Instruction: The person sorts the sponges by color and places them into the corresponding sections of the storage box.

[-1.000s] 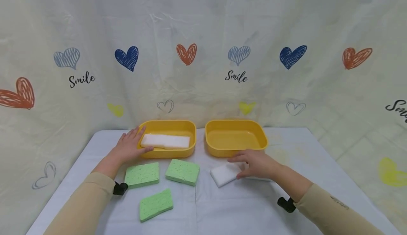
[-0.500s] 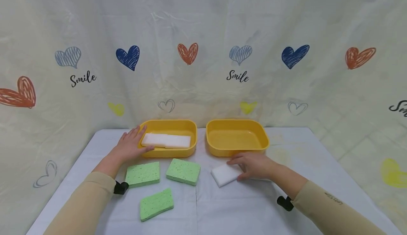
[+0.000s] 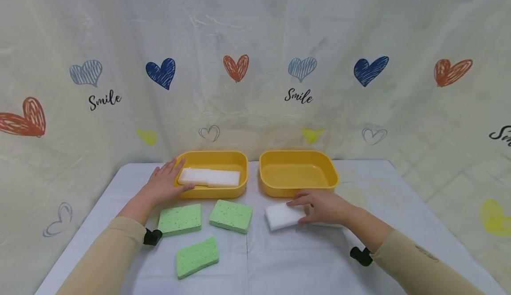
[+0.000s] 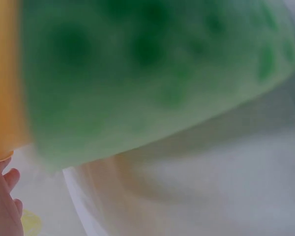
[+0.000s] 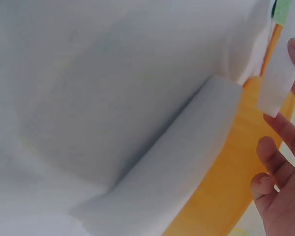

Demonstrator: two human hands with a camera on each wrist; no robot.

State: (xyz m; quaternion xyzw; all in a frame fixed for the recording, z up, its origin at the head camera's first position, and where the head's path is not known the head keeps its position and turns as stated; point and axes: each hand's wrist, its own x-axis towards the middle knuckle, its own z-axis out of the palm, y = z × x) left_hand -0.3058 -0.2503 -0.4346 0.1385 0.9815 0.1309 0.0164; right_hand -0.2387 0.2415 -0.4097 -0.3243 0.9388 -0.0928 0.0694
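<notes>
White sponge [image 3: 281,216] is pinched in our right hand [image 3: 325,208], another pad [image 5: 172,164] beneath that hand; three green sponges [image 3: 230,216] also remain out. Our left hand [image 3: 163,184] spreads against the tray [image 3: 217,193] already holding two white pieces [image 3: 224,178].

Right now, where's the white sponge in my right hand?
In the head view, the white sponge is right of centre, pinched by your right hand, on the near side of the right tray, with a green sponge to its left.
</notes>
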